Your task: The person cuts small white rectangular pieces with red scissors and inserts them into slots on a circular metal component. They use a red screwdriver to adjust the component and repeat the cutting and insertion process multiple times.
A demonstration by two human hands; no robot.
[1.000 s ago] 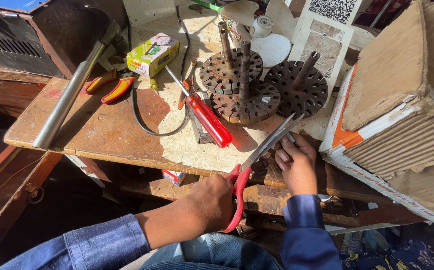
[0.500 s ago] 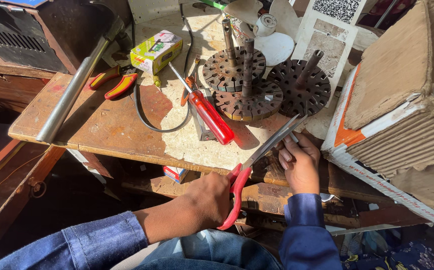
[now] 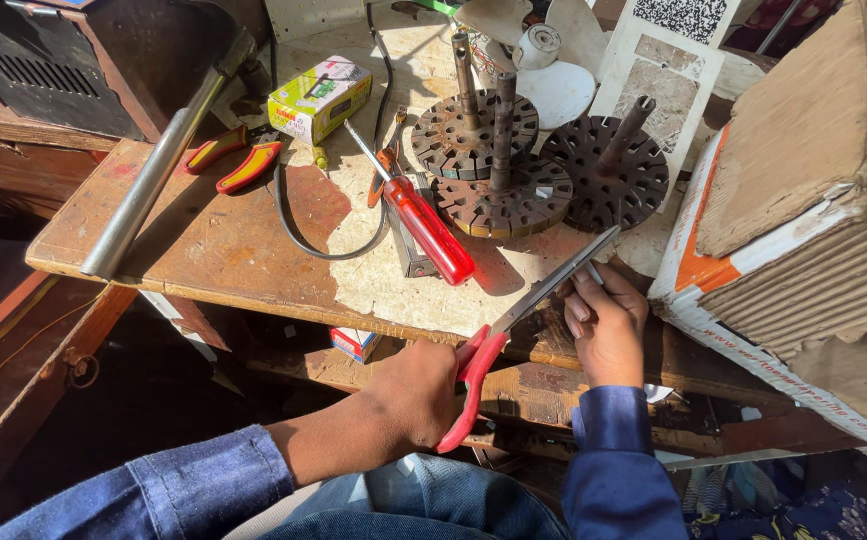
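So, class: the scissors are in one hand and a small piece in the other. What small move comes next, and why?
Probably close the scissors. The left hand grips the red handles, the blades reach the right hand, and its fingers pinch something small, hard to make out, at the blades.

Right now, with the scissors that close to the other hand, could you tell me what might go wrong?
The scissors blades lie right against the right hand's fingers, so closing them could nick a finger. The left hand works below the table edge, and a slip could knock the red screwdriver off.
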